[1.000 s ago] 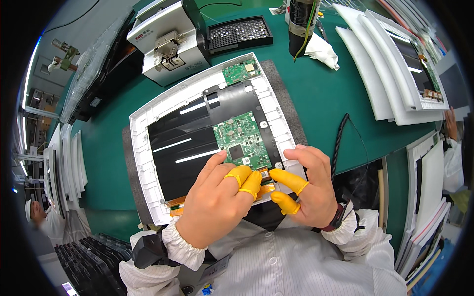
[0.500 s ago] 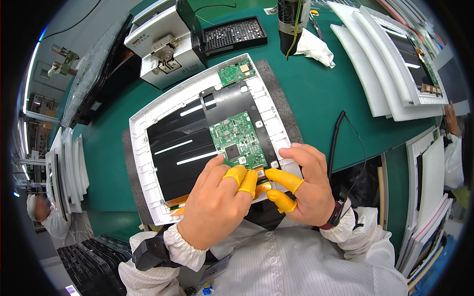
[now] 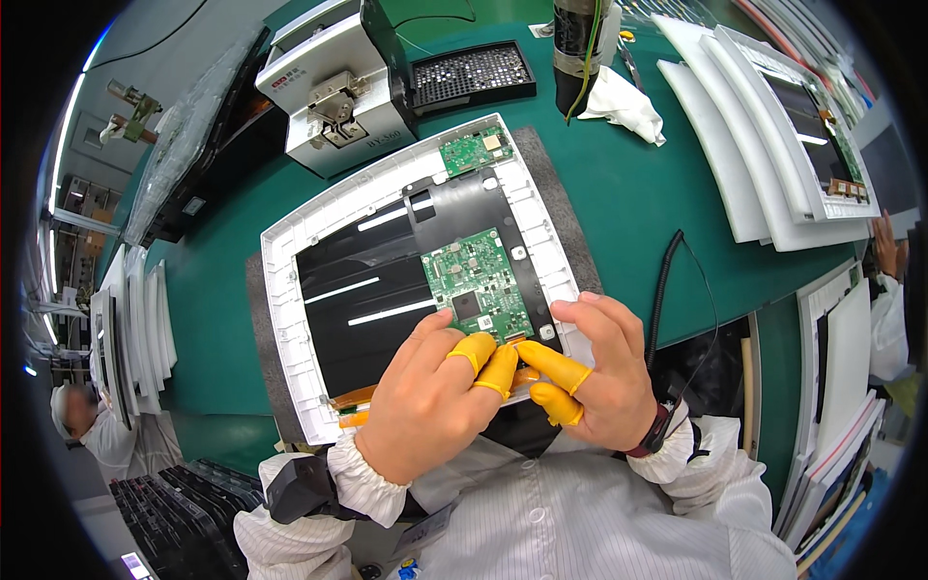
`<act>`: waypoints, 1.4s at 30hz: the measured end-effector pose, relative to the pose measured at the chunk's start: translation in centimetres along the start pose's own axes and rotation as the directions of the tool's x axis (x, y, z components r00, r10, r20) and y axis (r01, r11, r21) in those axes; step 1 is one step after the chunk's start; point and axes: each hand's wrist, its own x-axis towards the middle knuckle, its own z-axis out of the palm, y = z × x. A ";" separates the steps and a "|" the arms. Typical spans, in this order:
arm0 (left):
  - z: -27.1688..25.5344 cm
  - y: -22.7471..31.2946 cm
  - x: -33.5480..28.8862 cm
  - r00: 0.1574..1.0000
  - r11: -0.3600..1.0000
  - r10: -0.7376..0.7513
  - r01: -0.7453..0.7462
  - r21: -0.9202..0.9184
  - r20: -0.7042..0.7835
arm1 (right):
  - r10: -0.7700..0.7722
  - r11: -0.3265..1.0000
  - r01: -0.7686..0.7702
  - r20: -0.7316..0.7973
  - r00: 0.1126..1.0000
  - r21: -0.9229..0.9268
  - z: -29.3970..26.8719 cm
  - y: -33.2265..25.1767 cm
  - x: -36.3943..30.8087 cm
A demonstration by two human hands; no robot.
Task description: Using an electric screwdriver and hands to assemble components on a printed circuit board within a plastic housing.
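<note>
A white-framed display panel point(image 3: 282, 280) lies face down, its black back point(image 3: 353, 329) partly covered by a green circuit board point(image 3: 464, 261). At the board's near edge, my left hand point(image 3: 420, 401) is closed, with its yellow-cotted fingertips on an orange ribbon cable point(image 3: 525, 376). Facing it from the right, my right hand point(image 3: 614, 382) has its yellow-cotted thumb and forefinger closed about the same cable end. Its bare middle finger rests by the white frame. My fingers hide most of the connector. A smaller green board point(image 3: 477, 148) sits at the panel's far corner.
Under the panel is a grey foam mat point(image 3: 556, 208) on the green table point(image 3: 657, 217). A white machine point(image 3: 338, 116) and a black tray of small parts point(image 3: 474, 75) stand beyond. White foam-separated panels point(image 3: 715, 135) stack at right, near a coiled black cord point(image 3: 661, 280).
My fingertips have drawn closer together over the ribbon cable's end at the board edge, covering its pale label. The whole scene has shifted slightly down and right in view.
</note>
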 end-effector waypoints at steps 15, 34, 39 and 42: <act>0.1 -0.2 -0.2 1.000 0.999 0.018 -0.017 0.038 -0.024 | 0.103 0.991 -0.109 0.081 0.991 0.074 -0.9 -0.3 0.9; -0.4 0.3 -0.3 1.000 0.999 -0.010 0.009 0.032 0.020 | -0.020 0.998 0.036 0.299 0.954 -0.051 -2.5 0.4 3.3; 0.0 0.3 -0.2 1.000 0.998 -0.023 0.023 0.057 -0.003 | -0.063 0.997 0.072 0.306 0.950 -0.018 -2.6 0.9 3.2; -0.1 0.3 -0.3 1.000 0.998 -0.024 0.023 0.063 0.011 | -0.096 0.995 0.099 0.319 0.943 0.004 -2.8 1.3 3.4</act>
